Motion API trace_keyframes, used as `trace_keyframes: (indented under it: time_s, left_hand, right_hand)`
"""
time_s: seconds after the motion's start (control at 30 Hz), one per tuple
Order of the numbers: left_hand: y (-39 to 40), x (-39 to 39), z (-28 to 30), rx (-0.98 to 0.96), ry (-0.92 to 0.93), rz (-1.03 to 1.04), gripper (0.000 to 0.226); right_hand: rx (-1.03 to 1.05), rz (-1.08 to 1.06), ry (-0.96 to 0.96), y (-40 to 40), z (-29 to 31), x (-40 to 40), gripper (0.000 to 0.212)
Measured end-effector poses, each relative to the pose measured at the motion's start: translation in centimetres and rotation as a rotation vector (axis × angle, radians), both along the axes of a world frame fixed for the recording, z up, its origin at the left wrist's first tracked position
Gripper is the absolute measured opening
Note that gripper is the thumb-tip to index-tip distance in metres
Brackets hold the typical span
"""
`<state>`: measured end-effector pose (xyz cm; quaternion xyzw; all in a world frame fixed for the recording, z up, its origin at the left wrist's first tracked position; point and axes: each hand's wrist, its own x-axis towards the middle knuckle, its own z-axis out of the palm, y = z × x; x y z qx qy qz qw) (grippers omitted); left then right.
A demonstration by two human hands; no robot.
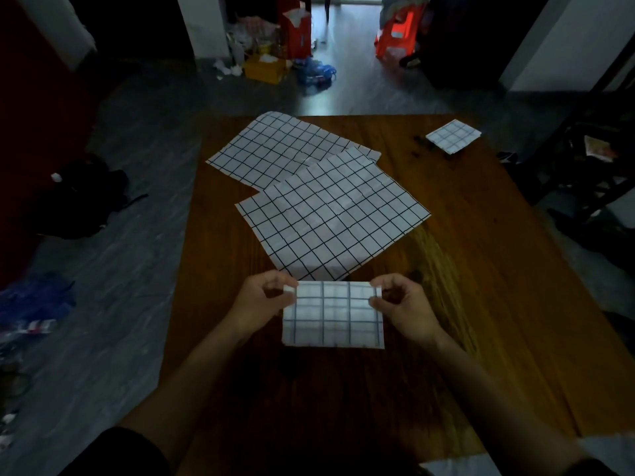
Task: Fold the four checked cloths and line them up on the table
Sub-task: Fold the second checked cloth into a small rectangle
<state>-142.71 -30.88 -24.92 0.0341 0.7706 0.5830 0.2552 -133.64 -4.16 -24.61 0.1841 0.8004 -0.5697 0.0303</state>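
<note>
The far left corner of a folded checked cloth point(332, 314) is pinched between the curled fingers point(288, 289) of the left hand point(263, 302), and the far right corner is pinched in the same way by the right hand point(403, 309). The folded cloth is held at the near middle of the wooden desk point(481, 269); whether its near edge touches the wood cannot be told. Just beyond it, an unfolded checked cloth point(333, 214) is spread flat on the desk, turned at an angle. Its far part is laid over a second unfolded checked cloth point(281, 149), which reaches the far left edge of the desk. A small folded checked cloth point(453, 136) is placed near the far right corner, well apart from the others. Beyond the desk, an orange plastic stool point(398, 36) and a yellow box point(266, 68) are seen on the grey floor point(120, 269).
</note>
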Motion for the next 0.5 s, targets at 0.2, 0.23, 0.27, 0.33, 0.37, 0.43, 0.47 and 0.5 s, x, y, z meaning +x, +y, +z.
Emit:
trace_keyframes:
  time_s: [0.2,0.23,0.27,0.33,0.37,0.43,0.47,0.5]
  left_hand:
    - [0.5,0.8,-2.3,-0.151,0.085,-0.018,0.015]
    - [0.6,1.0,-2.9,-0.188,0.097,-0.026,0.015]
    - [0.6,1.2,-3.6,-0.242,0.113,-0.034,0.016]
    - [0.7,1.6,-4.8,-0.424,0.188,-0.061,0.022]
    - [0.8,1.8,-5.4,-0.520,0.244,-0.077,0.027]
    - [1.1,2.5,-5.8,-0.640,0.376,-0.135,0.037]
    - [1.4,2.9,-5.8,-0.678,0.446,-0.188,0.043]
    - [1.8,3.4,-5.9,-0.720,0.520,-0.263,0.049]
  right_hand:
    - [0.111,0.031,-0.057,-0.2,-1.9,0.6,0.018]
    - [0.161,0.049,-0.094,-0.2,-2.6,0.7,0.020]
    - [0.239,0.070,-0.141,-0.2,-3.3,0.8,0.023]
    - [0.443,0.115,-0.208,-0.2,-4.6,1.3,0.030]
    - [0.530,0.137,-0.212,-0.4,-5.1,1.4,0.034]
    - [0.647,0.196,-0.187,-1.2,-5.7,1.6,0.043]
    - [0.693,0.238,-0.170,-1.8,-5.9,1.6,0.049]
    - [0.735,0.294,-0.158,-2.5,-6.2,1.6,0.056]
